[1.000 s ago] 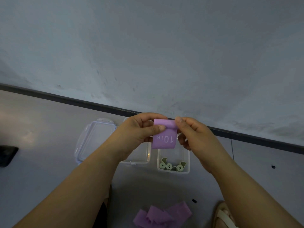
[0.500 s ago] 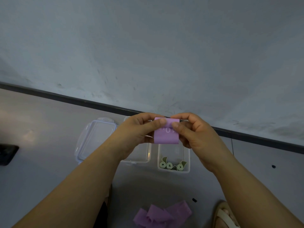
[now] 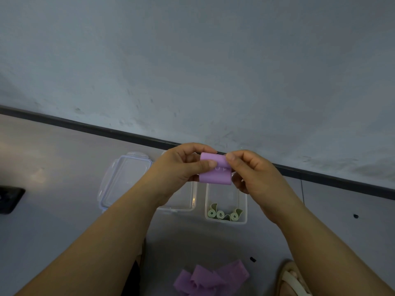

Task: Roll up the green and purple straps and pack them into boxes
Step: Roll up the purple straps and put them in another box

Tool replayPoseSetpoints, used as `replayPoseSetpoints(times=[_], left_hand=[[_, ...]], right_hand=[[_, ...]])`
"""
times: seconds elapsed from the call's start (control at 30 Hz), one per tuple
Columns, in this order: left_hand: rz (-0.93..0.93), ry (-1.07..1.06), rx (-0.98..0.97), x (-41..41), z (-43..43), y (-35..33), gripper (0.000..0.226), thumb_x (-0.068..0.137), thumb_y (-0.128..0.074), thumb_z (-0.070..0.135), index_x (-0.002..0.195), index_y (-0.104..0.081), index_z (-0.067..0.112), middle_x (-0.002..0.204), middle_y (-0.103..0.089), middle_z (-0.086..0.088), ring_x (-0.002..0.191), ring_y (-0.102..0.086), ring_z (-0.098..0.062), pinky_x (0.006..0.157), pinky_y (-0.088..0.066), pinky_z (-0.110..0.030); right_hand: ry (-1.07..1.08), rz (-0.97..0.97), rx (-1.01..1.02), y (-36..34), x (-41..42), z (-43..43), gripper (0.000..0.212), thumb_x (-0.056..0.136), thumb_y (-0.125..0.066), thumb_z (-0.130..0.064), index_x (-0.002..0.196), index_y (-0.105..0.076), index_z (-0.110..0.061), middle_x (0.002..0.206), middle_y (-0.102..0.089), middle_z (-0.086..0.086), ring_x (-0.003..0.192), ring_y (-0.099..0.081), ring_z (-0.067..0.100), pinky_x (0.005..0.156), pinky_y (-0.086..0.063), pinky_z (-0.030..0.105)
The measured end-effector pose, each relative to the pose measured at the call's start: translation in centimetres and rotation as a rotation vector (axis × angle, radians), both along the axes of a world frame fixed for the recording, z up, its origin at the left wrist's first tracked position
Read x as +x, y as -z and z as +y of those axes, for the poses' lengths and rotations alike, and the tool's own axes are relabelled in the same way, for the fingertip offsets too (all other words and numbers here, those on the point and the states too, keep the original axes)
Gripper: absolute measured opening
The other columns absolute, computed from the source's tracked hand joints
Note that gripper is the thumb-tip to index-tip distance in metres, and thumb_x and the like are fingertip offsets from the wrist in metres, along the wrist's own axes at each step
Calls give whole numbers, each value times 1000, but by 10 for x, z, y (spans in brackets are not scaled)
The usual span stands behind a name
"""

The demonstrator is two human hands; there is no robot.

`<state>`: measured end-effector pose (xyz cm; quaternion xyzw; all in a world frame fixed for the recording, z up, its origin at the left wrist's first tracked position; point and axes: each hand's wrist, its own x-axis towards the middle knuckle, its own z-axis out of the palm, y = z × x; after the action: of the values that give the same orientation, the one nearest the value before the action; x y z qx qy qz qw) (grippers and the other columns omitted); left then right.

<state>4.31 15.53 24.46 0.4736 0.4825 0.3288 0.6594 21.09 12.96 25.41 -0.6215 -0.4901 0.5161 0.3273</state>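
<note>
Head view: left hand and right hand, each pinching one end of the rolled top edge of a thin flat purple rubber strap, held above the boxes. Likely light, limp and springy; best gripped at both ends of the roll, lest it uncoil. Beneath, right: clear plastic box holding rolled pale green straps. Near, on the floor: loose purple straps.

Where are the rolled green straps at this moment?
Head view, right of centre: the rolled green straps sit against the near wall of the right clear box, below the held purple strap.
</note>
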Motion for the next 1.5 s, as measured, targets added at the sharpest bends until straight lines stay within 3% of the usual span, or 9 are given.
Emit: replayPoseSetpoints(times=[0.1, 0.23, 0.4, 0.57, 0.73, 0.93, 1.07, 1.17, 1.5], left_hand=[[-15, -10, -15, 0, 0, 0, 22, 80, -65, 8, 98, -64, 20, 90, -71, -3, 82, -67, -14, 76, -56, -30], [-55, -34, -89, 0, 2, 1, 24, 78, -66, 9, 100, -61, 18, 88, -71, -1, 80, -66, -13, 71, -56, -25], [-79, -41, -147, 0, 1, 1, 33, 62, -67, 27, 93, -65, 14, 87, -70, -4, 78, -65, -15, 70, -57, -23], [-160, -87, -237, -1, 2, 2, 33, 62, -69, 20, 94, -66, 11, 92, -73, -8, 82, -68, -18, 75, -56, -25], [-212, -105, -321, -2, 3, 0, 34, 62, -68, 12, 96, -62, 8, 87, -73, -9, 78, -71, -18, 75, -57, -27], [-147, 62, -369, 1, -1, -5, 26, 70, -65, 3, 95, -62, 8, 76, -72, -4, 73, -70, -15, 72, -58, -27], [-145, 114, -362, 2, -4, -8, 25, 68, -64, 4, 93, -63, 7, 75, -73, -4, 71, -70, -14, 71, -58, -26], [-175, 96, -379, 2, -3, -7, 34, 62, -66, 9, 95, -65, 5, 83, -73, -9, 76, -70, -17, 74, -57, -28], [-140, -14, -381, 2, -3, -6, 17, 80, -62, 8, 95, -67, 4, 82, -73, -12, 71, -71, -19, 65, -59, -26]], right_hand=[[0, 59, -4, 0, 1, 0, 12, 89, -54, -32, 90, -64, -26, 62, -55, -8, 54, -48, 1, 57, -44, 20], [-21, 100, 21, 2, 2, 1, 8, 87, -58, -27, 94, -63, -28, 65, -57, -9, 52, -48, -1, 52, -43, 13], [-39, 71, 60, 4, 3, 1, 13, 83, -63, -26, 95, -61, -32, 73, -60, -12, 55, -51, -2, 53, -42, 14], [-102, -9, 154, 4, 0, 0, 21, 79, -69, -23, 94, -58, -31, 83, -64, -13, 55, -49, 0, 53, -45, 12], [-271, -228, 240, 1, 0, -3, 37, 73, -75, -28, 94, -48, -40, 90, -57, -22, 65, -51, 11, 59, -46, 16], [-452, -408, 389, 3, 3, -4, 77, 66, -79, -37, 118, -24, -56, 111, -34, -40, 87, -46, -4, 72, -42, 6], [-492, -420, 495, 7, 3, -4, 64, 68, -77, -38, 113, -34, -55, 104, -40, -40, 84, -48, -3, 74, -43, 8], [-435, -417, 535, 6, 5, -4, 61, 68, -78, -36, 111, -37, -50, 98, -44, -35, 80, -49, 2, 67, -45, 10], [-333, -226, 406, -3, 7, -3, 58, 59, -83, -29, 100, -45, -46, 96, -49, -21, 77, -50, 1, 66, -47, 11]])
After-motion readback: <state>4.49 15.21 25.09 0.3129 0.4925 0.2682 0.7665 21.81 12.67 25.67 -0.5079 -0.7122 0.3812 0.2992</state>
